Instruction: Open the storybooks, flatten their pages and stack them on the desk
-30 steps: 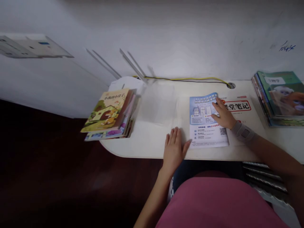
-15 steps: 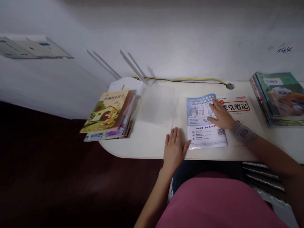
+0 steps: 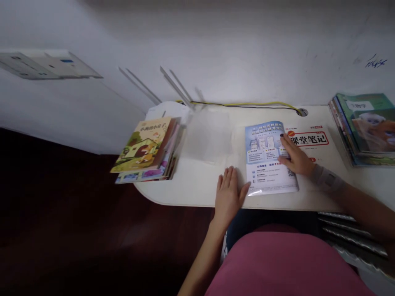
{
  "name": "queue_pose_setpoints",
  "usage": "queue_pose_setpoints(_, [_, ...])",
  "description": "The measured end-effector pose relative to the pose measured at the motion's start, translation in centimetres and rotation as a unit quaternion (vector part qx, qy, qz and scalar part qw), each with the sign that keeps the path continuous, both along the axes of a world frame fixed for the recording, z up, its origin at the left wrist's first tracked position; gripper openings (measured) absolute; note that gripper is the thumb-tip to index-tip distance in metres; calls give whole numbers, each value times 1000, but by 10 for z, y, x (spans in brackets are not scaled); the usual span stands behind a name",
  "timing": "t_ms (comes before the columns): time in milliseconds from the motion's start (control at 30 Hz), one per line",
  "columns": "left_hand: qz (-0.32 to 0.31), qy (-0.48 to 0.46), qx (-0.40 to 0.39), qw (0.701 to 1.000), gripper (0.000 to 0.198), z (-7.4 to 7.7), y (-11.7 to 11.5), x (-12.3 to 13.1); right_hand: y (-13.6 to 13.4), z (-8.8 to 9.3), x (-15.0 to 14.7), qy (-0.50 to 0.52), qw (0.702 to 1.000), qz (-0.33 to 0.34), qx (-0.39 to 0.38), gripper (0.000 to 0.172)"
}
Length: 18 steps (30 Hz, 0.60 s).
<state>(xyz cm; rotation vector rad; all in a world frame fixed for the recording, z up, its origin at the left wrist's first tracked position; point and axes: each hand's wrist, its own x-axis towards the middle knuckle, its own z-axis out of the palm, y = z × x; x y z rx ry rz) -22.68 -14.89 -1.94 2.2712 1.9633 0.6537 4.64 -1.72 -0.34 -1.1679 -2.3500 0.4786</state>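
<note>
A glossy blue-and-white printed page [image 3: 262, 181] lies in front of me, beside a white book cover [image 3: 321, 158] with a red-framed title. My right hand [image 3: 294, 156] rests on the page's right side, where it meets the cover, fingers stretched out and spread. At the desk's front edge my left hand [image 3: 228, 193] lies flat, fingers extended and thumb out at the page's lower left corner. Beyond it, a translucent plastic sheet [image 3: 208, 137] is spread on the desk; how far it runs toward the book is hard to see.
Stacked picture books [image 3: 145, 144] sit at the left end of the white desk [image 3: 182, 191]. Textbooks [image 3: 367, 119] are piled at the right. Behind are a white router [image 3: 166, 109] with upright antennas, a yellow cable [image 3: 247, 104] and a cable hole [image 3: 303, 112].
The view has shifted slightly, moving everything a little to the right. My right hand has slid slightly down toward the page's right edge. The left hand stays flat at the desk edge.
</note>
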Motion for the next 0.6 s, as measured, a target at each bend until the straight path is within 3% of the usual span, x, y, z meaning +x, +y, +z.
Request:
queue_pose_setpoints(133, [-1,1,6,1000,63,0,0,0,-20,4,4,-47,997,52,37,91])
queue_pose_setpoints(267, [-4,1,-2,1000,62,0,-1,-1,-24,4,-2,-92,994,32,42,98])
queue_pose_setpoints(600, [-4,-3,-11,1000,62,1,-1,0,-26,2,-12,-161,985,-3,66,95])
